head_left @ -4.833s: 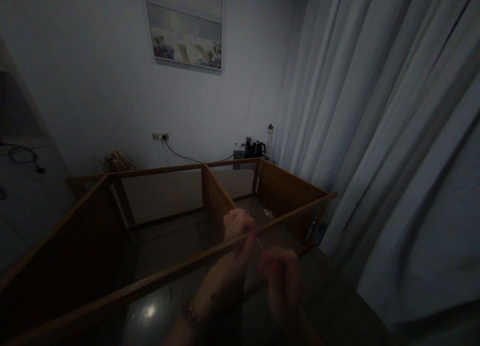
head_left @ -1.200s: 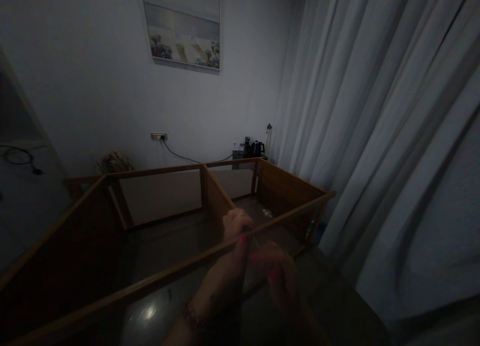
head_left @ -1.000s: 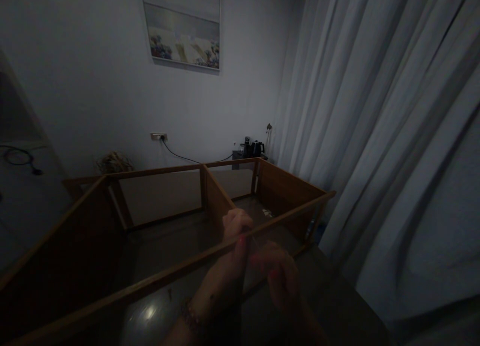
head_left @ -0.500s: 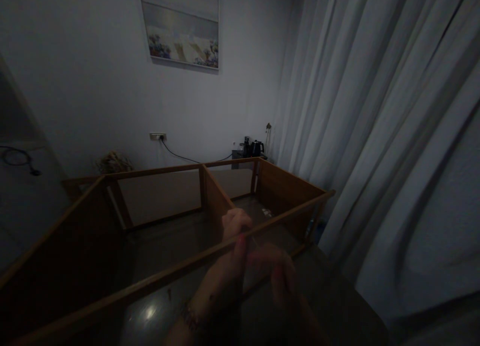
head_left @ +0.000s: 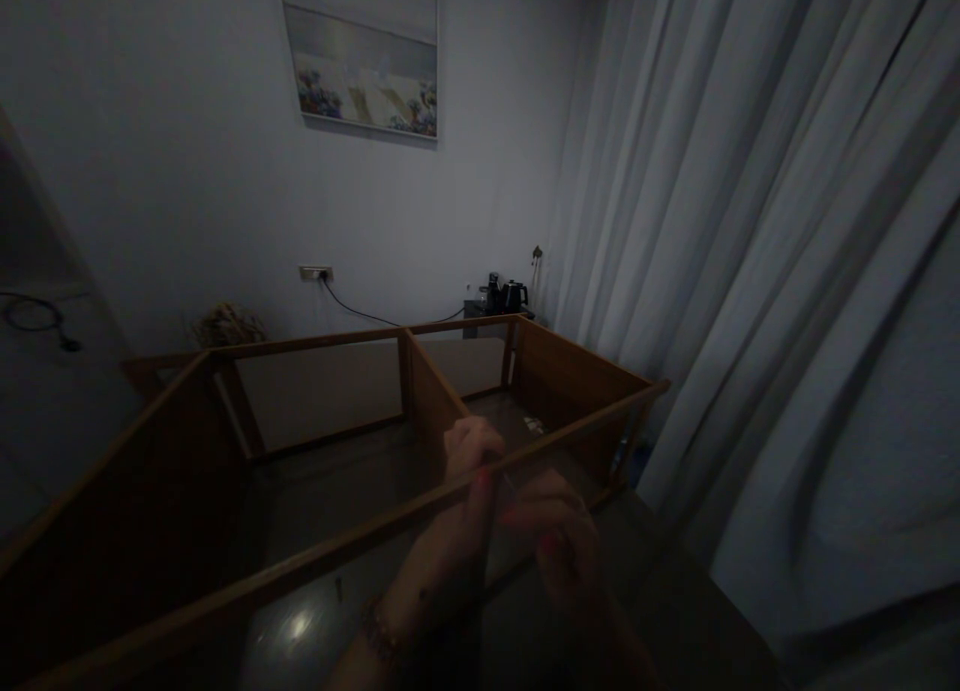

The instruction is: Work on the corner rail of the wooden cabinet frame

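A wooden shelf frame lies across the dark table, with a divider panel between its long rails. My left hand is wrapped round the near rail where the divider meets it, the thumb on the near side. Just right of it, below the rail, my right hand is closed with curled fingers. A faint thin line shows by its fingertips, too dim and blurred to name. Left of my left forearm, a small thin dark piece, perhaps a screw, rests on the shiny table surface.
The frame's end panels stand at left and right. A long curtain hangs close on the right. Behind are a black kettle, a wall socket with a cable, and dried plants. The light is dim.
My right hand has shifted slightly up and to the right, its fingers turning beside the rail. The left hand keeps its grip, and the frame has not moved.
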`<state>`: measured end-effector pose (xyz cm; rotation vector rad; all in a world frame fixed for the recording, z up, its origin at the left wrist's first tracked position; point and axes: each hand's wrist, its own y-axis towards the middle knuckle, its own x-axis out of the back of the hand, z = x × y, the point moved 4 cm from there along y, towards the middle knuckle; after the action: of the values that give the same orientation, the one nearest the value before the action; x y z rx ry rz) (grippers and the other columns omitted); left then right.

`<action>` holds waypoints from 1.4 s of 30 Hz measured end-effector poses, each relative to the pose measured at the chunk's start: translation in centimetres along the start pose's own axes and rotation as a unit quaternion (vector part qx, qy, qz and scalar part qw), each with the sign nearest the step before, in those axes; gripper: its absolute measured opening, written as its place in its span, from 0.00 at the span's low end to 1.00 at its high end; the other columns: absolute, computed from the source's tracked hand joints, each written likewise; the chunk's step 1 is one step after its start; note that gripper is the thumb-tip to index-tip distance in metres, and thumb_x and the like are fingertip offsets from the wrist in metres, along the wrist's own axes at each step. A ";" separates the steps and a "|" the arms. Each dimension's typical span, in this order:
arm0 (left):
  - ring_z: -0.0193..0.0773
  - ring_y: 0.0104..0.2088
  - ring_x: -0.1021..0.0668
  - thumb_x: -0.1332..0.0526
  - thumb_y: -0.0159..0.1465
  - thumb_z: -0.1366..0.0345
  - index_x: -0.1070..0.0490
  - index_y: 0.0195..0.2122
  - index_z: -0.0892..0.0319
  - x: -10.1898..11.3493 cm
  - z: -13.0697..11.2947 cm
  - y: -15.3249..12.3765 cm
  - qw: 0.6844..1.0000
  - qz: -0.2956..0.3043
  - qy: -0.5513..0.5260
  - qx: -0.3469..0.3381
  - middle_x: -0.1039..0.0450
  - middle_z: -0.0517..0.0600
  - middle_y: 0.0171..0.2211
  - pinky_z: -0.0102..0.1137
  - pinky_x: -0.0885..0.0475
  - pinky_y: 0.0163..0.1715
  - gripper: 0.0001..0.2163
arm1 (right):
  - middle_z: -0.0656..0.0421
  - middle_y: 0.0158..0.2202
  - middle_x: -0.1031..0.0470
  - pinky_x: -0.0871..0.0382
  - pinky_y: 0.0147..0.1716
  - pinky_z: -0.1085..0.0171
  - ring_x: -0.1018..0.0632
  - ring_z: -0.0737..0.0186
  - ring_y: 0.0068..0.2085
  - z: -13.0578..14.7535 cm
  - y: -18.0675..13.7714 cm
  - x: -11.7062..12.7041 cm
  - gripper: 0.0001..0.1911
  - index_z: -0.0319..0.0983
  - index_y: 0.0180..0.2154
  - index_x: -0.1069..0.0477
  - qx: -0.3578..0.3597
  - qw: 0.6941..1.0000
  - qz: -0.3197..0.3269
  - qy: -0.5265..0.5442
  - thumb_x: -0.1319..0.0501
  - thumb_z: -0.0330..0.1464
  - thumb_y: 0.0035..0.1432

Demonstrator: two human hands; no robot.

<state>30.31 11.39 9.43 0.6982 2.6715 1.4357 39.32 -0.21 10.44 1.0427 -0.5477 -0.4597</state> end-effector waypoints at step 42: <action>0.50 0.45 0.30 0.64 0.76 0.39 0.36 0.37 0.52 -0.1 -0.5 0.2 1.000 0.007 0.020 0.011 0.32 0.53 0.40 0.44 0.32 0.47 0.28 | 0.61 0.27 0.21 0.26 0.24 0.64 0.20 0.62 0.27 1.3 0.2 -0.6 0.18 0.45 0.40 0.22 0.010 0.992 -0.107 -0.064 0.44 0.46 0.76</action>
<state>30.37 11.04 9.91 0.6986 2.7219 1.4391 38.05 -0.68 10.99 1.1006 -0.5585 -0.7152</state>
